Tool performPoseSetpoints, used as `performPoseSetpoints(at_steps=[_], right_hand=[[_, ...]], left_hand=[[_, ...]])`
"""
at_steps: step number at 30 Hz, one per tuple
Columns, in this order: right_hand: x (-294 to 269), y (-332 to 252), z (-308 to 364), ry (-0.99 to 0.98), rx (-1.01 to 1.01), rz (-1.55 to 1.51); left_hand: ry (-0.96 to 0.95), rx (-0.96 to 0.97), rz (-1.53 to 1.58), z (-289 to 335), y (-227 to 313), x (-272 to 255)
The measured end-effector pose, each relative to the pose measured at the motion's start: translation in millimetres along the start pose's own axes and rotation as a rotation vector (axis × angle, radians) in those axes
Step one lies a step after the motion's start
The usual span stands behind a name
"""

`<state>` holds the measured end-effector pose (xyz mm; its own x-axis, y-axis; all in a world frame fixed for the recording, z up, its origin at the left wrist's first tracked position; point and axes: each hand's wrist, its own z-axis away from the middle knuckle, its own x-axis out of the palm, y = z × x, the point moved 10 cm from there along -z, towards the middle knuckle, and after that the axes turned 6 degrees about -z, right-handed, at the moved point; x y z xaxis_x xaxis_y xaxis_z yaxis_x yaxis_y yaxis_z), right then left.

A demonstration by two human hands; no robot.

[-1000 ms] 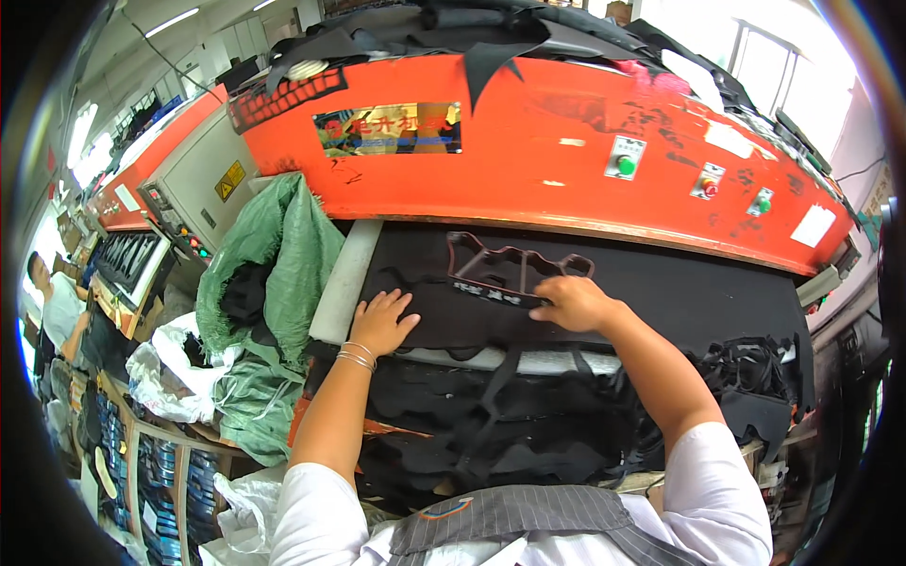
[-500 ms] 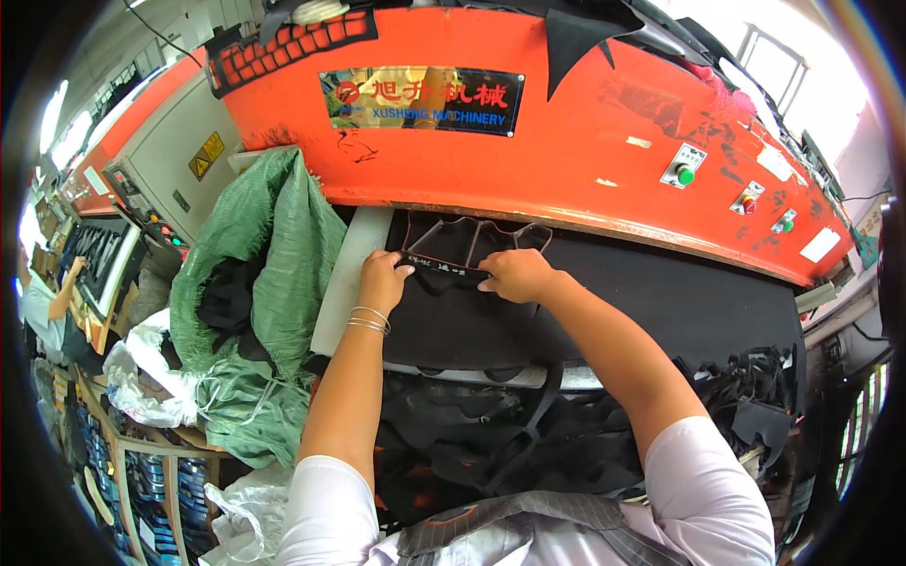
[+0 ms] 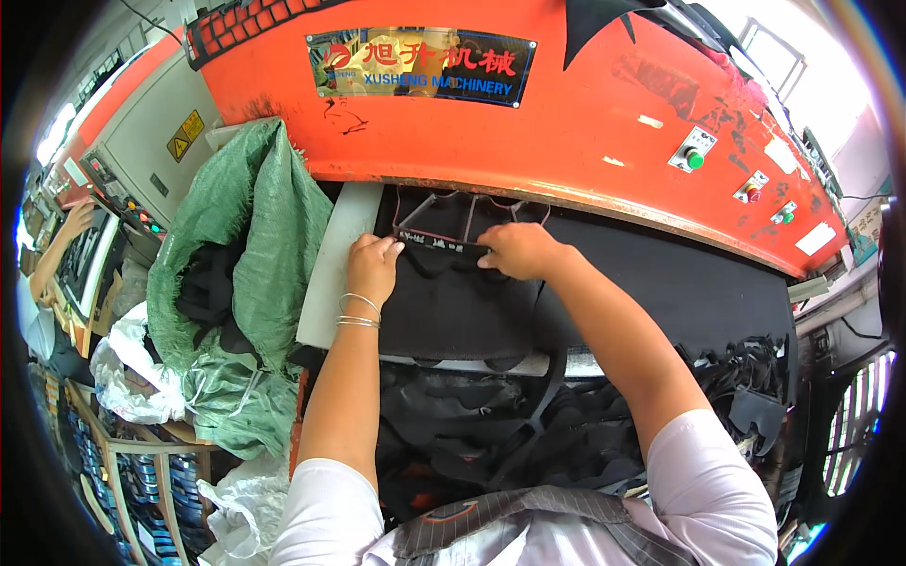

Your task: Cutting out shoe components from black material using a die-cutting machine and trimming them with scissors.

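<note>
Both my hands grip the near edge of a cutting die (image 3: 434,241), a frame of thin metal strips with white marks on its front strip. My left hand (image 3: 374,272) pinches its left corner between thumb and fingers. Toward the other end, my right hand (image 3: 514,253) has its fingers closed on the same strip. Under the die lies a black sheet of material (image 3: 651,274), with curved cut-outs along its near edge. The die's far side reaches close to the press's lower edge.
The orange press head (image 3: 585,132), with buttons on its right, spans the back. A pale board edge (image 3: 335,274) runs along the left, beside a green woven sack (image 3: 274,236) holding black pieces. Black scraps (image 3: 472,443) hang in front. Another person's arm (image 3: 61,241) is at far left.
The view has tilted slightly down, so the press and its plate sit higher in the picture. My hands keep their hold on the die. At far left, the other person's hand has risen.
</note>
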<state>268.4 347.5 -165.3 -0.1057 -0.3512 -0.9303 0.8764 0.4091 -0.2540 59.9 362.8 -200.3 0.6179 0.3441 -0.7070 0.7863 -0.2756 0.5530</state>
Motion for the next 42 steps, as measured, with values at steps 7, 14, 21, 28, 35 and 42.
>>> performPoseSetpoints(at_steps=[7,14,21,28,35,42], right_hand=[[-3.5,18.0,6.8,0.227,-0.064,0.004],[-12.2,81.3,66.1,0.687,0.028,-0.239],[-11.0,63.1,66.4,0.776,-0.100,-0.187],[-12.0,71.0,64.3,0.754,-0.070,-0.163],[-60.1,85.5,89.2,0.760,-0.180,-0.522],[-151.9,267.1,289.6,1.512,0.109,-0.316]], left_hand=[[-0.026,-0.090,-0.019,-3.1,2.2,0.4],[-0.031,-0.112,-0.072,-6.4,4.3,-0.7],[-0.013,-0.065,-0.104,-3.9,2.9,-2.7],[-0.028,-0.067,-0.127,-11.3,7.9,4.0],[-0.012,-0.099,-0.131,-38.7,5.3,-9.5],[-0.207,0.149,0.139,-55.5,230.5,69.4]])
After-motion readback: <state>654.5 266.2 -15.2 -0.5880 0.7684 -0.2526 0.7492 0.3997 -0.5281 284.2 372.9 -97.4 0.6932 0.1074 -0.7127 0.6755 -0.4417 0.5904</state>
